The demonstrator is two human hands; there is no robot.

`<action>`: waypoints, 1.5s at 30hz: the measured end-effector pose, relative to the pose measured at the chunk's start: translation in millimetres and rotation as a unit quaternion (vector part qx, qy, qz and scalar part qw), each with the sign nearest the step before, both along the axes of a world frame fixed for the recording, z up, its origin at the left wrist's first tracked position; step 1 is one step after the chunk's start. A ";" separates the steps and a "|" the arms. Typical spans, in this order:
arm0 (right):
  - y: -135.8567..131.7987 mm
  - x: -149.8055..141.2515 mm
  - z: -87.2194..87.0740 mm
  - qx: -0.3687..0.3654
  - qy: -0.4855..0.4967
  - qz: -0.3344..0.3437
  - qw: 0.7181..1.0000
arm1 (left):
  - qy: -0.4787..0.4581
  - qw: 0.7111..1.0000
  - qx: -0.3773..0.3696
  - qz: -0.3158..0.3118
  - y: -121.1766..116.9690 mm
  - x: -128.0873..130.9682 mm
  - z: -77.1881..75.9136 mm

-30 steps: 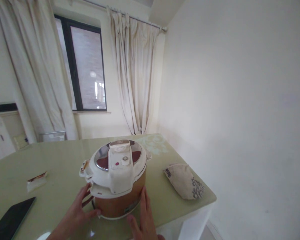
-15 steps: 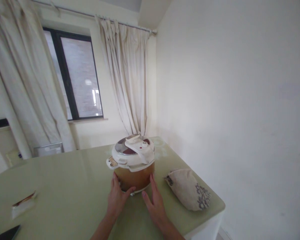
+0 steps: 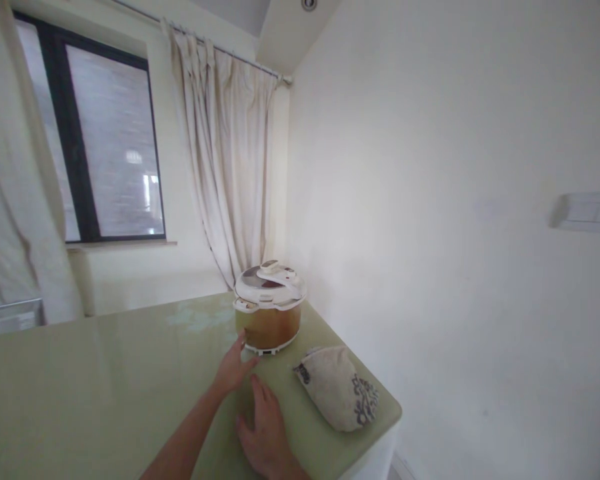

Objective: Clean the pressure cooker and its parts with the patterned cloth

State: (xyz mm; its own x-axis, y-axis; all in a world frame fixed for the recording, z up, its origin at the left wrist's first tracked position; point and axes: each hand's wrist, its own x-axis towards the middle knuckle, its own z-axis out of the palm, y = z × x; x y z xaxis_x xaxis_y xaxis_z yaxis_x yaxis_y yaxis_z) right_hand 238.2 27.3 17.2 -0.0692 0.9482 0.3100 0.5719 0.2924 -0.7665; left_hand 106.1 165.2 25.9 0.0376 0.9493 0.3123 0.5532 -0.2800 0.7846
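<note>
A brown pressure cooker (image 3: 269, 312) with a white lid stands near the far right corner of the pale green table (image 3: 90, 387), close to the wall. My left hand (image 3: 233, 369) reaches toward it with fingers stretched out, its fingertips at or just short of the cooker's base. My right hand (image 3: 263, 428) lies flat and open on the tabletop, nearer to me and apart from the cooker. Neither hand holds anything.
A beige cloth pouch (image 3: 336, 396) with a dark pattern lies near the table's right edge. A white wall runs along the right side. Behind the table are cream curtains (image 3: 225, 167) and a dark-framed window (image 3: 105, 147).
The cooker has slid away from me toward the far right corner. Both hands have come off its sides; the right hand now rests on the table.
</note>
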 end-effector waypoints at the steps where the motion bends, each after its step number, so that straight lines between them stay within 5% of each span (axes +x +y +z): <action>1: 1.5 0.1 -1.0 0.011 -0.003 -0.008 1.000 | 0.006 1.000 -0.007 -0.005 -7.0 -3.7 -10.3; 4: 6.5 -0.5 -3.2 0.042 -0.014 -0.027 0.999 | 0.042 0.998 0.035 0.029 -41.1 -10.7 -38.8; 6: 8.4 -1.1 -2.3 0.053 -0.023 -0.031 0.998 | 0.063 0.996 0.057 0.039 -67.2 -10.2 -44.1; 14: 3.0 2.6 13.0 0.048 -0.084 -0.013 0.995 | 0.246 0.969 -0.022 0.033 -127.3 1.0 9.2; 33: 4.6 6.9 14.8 0.047 -0.115 -0.059 0.991 | 0.314 0.946 -0.076 0.032 -134.5 7.3 21.9; 45: 4.8 5.4 17.2 0.036 -0.103 -0.065 0.992 | 0.240 0.965 -0.098 0.037 -137.9 8.6 24.2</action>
State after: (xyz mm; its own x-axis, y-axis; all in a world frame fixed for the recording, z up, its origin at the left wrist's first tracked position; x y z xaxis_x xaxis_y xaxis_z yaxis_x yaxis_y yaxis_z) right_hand 243.5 32.0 34.5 -0.0170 0.9294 0.3687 0.7506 0.2555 -0.6093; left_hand 114.7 27.4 50.2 0.0638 0.9940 0.0890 0.8787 -0.0982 0.4671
